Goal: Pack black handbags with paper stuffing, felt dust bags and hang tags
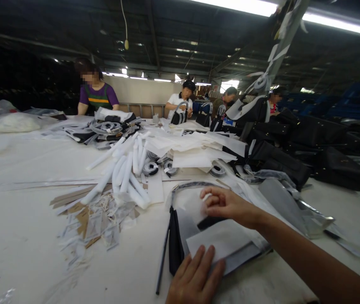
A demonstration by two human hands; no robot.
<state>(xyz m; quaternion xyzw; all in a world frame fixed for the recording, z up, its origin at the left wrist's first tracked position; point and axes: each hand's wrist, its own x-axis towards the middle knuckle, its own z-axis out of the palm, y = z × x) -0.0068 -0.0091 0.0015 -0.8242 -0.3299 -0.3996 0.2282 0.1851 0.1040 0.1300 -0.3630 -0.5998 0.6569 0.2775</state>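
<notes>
A black handbag [176, 240] lies on its side on the table in front of me, its arched handle [195, 184] wrapped in clear film. White sheet material covers much of it, with a folded white paper [219, 240] on top. My left hand [198, 276] rests on the bag's near side, fingers stretched out and touching the paper's edge. Over the bag hangs my right hand [219, 204], its fingers curled in and the tips slightly blurred. Beside those tips is a translucent pale sheet [193, 207]; whether they grip anything is hidden.
White foam tubes [125, 177], tags with strings [100, 223] and cardboard strips [72, 196] lie to the left. Beyond are paper sheets [195, 154] and coiled straps [150, 168]. Black bags [271, 160] crowd the right. Several people work across the table, one in a purple-sleeved top [99, 96].
</notes>
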